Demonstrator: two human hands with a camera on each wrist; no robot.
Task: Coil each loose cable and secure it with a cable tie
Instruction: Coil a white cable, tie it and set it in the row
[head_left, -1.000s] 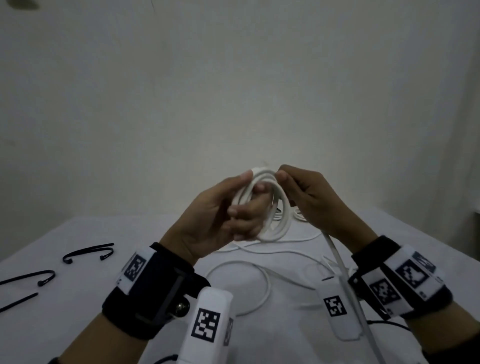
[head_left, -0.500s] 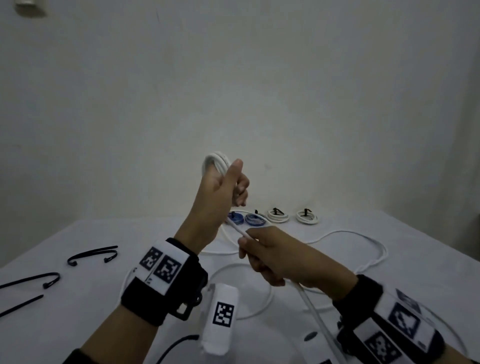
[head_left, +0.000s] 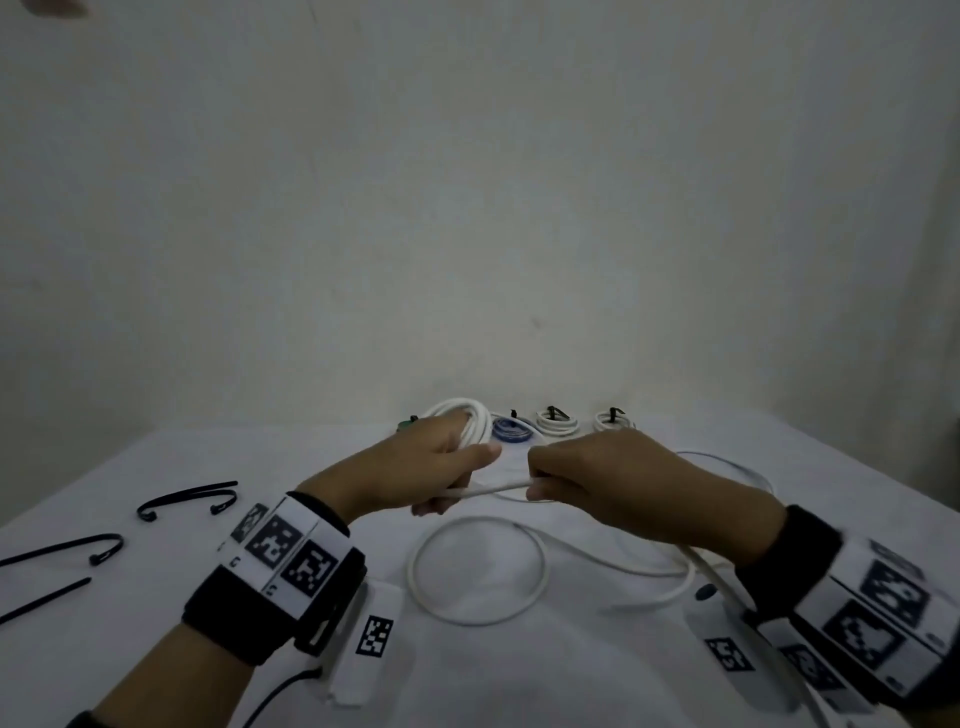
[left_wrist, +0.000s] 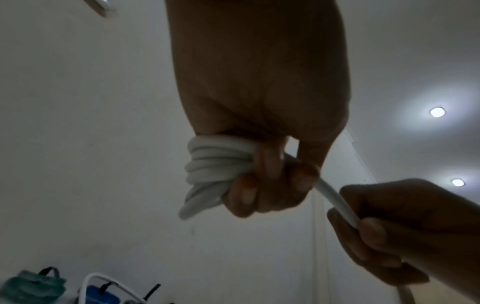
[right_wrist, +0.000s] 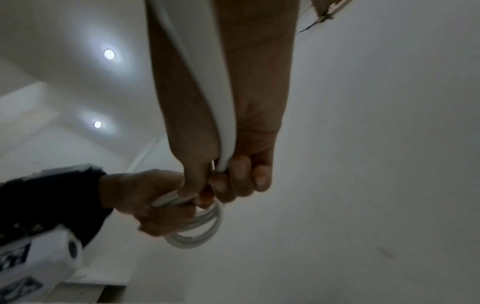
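Observation:
My left hand (head_left: 441, 470) grips a bundle of white cable loops (head_left: 470, 418) above the table; the left wrist view shows its fingers curled round the stacked loops (left_wrist: 215, 166). A short straight run of the same cable (head_left: 491, 488) leads to my right hand (head_left: 587, 480), which grips it just right of the left hand. In the right wrist view the cable (right_wrist: 207, 86) runs along the palm into the curled fingers (right_wrist: 241, 176). The loose rest of the white cable (head_left: 478, 571) lies in a ring on the white table (head_left: 156, 457) under my hands.
Several black cable ties (head_left: 187, 499) lie on the table's left side. Tied coils stand along the back edge: a blue one (head_left: 511, 430), two white ones (head_left: 557, 421), and a green one (left_wrist: 31, 286) at the left. Wrist-camera housings (head_left: 371, 639) hang below both wrists.
My left hand has dropped from its raised position to just above the table with the coil. My right hand has come up and forward along the cable to meet it.

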